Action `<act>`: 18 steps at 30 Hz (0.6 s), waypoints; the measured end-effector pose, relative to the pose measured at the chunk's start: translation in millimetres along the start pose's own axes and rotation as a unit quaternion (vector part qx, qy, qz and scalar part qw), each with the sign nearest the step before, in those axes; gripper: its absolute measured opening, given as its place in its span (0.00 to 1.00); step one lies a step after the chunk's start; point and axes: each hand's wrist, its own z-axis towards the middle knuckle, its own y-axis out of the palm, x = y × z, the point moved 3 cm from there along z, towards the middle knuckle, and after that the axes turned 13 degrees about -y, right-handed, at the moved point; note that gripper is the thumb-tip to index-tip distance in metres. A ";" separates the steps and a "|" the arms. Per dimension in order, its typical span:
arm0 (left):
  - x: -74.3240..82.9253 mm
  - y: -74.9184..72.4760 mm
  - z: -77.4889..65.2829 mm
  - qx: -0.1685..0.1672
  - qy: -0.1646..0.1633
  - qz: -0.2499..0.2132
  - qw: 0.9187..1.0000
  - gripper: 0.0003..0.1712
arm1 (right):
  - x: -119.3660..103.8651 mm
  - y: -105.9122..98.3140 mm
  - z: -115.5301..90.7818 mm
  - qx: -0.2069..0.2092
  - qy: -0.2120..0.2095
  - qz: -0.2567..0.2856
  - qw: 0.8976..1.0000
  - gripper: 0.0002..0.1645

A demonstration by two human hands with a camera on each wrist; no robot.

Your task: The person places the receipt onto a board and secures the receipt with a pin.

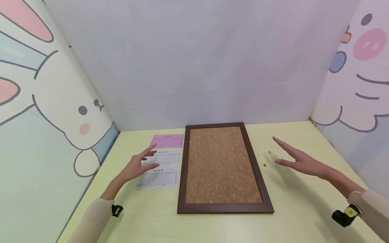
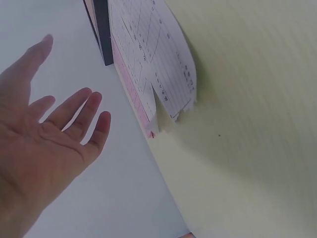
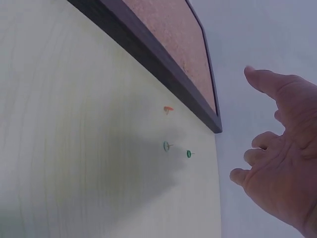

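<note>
A corkboard (image 1: 223, 165) in a dark brown frame lies on the table. To its left, one pink slip (image 1: 170, 141) and two white printed sheets (image 1: 165, 180) are lined up in a column. My left hand (image 1: 138, 165) hovers over these papers, fingers spread and holding nothing. In the left wrist view its palm (image 2: 44, 144) is bare, and the torn sheet edges curl up. My right hand (image 1: 302, 162) is raised right of the board with straight fingers and no object in it. Below it lie an orange pushpin (image 3: 168, 109), a clear pushpin (image 3: 166, 146) and a green pushpin (image 3: 189, 153).
A pale yellow table (image 1: 225, 229) carries everything. Behind it rises a plain pale wall (image 1: 197, 67). Side walls bear a cartoon rabbit (image 1: 70, 101) on the left and a pig (image 1: 361, 60) on the right. Black devices are strapped at both sleeve cuffs.
</note>
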 end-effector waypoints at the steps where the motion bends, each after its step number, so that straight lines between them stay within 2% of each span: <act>1: -0.4 -0.2 -0.5 -0.002 -0.002 0.000 1.000 0.47 | 0.1 0.2 0.6 -0.003 0.003 0.014 1.000 0.51; 7: -4.4 -0.5 -6.2 -0.011 -0.010 0.003 1.000 0.41 | -5.0 1.2 -2.5 -0.009 0.000 0.076 0.997 0.48; 12: -7.1 -2.2 -9.1 -0.011 -0.006 0.011 1.000 0.39 | -11.3 0.9 -6.3 -0.002 -0.001 0.071 0.997 0.46; 18: -12.1 -8.2 -11.9 -0.012 -0.027 0.028 0.999 0.38 | -10.9 1.7 -7.7 -0.004 -0.002 0.089 0.996 0.42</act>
